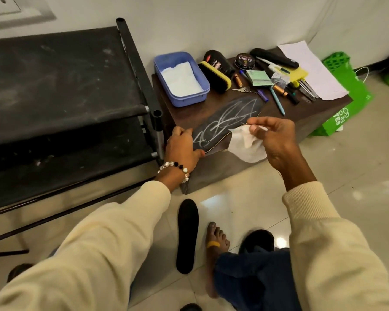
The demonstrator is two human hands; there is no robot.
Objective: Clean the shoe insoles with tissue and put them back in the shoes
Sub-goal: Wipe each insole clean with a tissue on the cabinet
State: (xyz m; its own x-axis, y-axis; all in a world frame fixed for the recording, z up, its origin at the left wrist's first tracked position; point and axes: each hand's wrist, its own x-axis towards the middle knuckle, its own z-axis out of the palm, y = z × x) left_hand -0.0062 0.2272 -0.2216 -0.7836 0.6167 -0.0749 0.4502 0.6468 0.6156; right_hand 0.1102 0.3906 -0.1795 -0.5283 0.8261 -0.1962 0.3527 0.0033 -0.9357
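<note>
A dark insole (228, 122) streaked with white scribbles lies on the brown bench (310, 113), its heel end over the front edge. The left hand (183, 148) rests on that heel end, fingers curled round the edge and holding it down. The right hand (272, 138) hovers just beside the insole's right edge, thumb and forefinger pinching a crumpled white tissue (245, 144) that hangs below it.

Behind the insole stands a blue tub (202, 86) with more tissue inside, then a yellow-backed brush (215, 76), a polish bottle, a tin (244, 61), pens, batteries, keys and a sheet of paper (310, 70) (all crowded along the bench's back). A black rack (65, 86) stands left of the bench, a green bag (348, 102) to its right. A second insole (187, 235), plain black, lies on the floor beside a bare foot (216, 243).
</note>
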